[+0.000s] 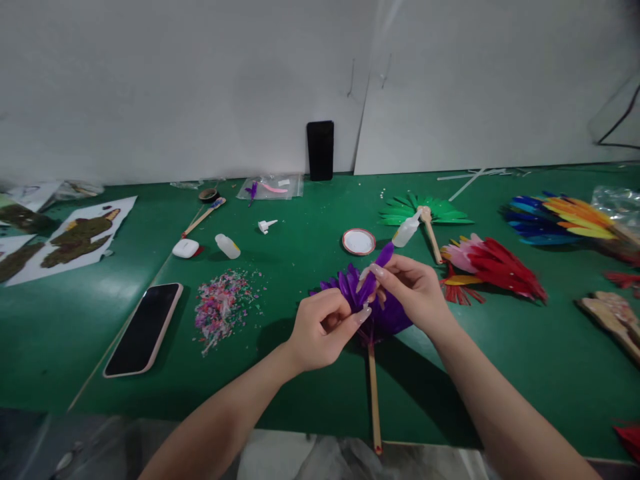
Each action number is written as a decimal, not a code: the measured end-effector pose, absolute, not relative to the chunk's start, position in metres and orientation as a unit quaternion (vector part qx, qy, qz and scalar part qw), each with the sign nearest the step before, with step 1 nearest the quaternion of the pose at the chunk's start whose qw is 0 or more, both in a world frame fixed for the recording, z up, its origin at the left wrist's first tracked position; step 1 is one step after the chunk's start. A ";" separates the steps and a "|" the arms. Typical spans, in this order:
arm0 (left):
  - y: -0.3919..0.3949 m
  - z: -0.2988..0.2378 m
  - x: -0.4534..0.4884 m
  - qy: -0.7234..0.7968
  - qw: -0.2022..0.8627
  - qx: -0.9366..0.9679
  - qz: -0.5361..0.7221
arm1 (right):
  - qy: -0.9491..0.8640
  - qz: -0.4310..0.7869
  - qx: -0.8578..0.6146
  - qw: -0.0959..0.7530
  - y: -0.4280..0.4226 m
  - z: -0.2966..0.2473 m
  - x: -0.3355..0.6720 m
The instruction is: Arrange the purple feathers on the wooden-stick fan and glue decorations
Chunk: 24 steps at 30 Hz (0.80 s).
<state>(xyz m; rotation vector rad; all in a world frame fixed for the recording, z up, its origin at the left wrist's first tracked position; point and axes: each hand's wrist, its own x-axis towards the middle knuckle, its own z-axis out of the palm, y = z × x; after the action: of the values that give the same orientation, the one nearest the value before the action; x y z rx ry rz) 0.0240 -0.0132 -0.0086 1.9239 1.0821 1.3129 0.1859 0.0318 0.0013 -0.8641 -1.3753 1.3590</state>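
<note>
A purple feather fan on a wooden stick lies on the green table in front of me. My right hand pinches a single purple feather just above the fan. My left hand is curled shut beside the fan's lower left edge, its thumb and fingertips pressed together near the base of that feather. What those fingers hold is hidden.
A small glue bottle, a round white lid and a green fan lie behind. Red and pink feathers and blue-yellow feathers sit right. A phone, confetti pile and earbud case lie left.
</note>
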 end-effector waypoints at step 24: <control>-0.012 -0.009 0.021 0.408 0.380 0.684 0.471 | -0.616 0.523 -0.343 0.478 0.030 0.002 0.190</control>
<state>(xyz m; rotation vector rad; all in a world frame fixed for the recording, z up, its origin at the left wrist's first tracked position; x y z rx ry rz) 0.0209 -0.0120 -0.0086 1.7457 1.0430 1.2027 0.1904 0.0297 0.0020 -0.8385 -1.5049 1.2777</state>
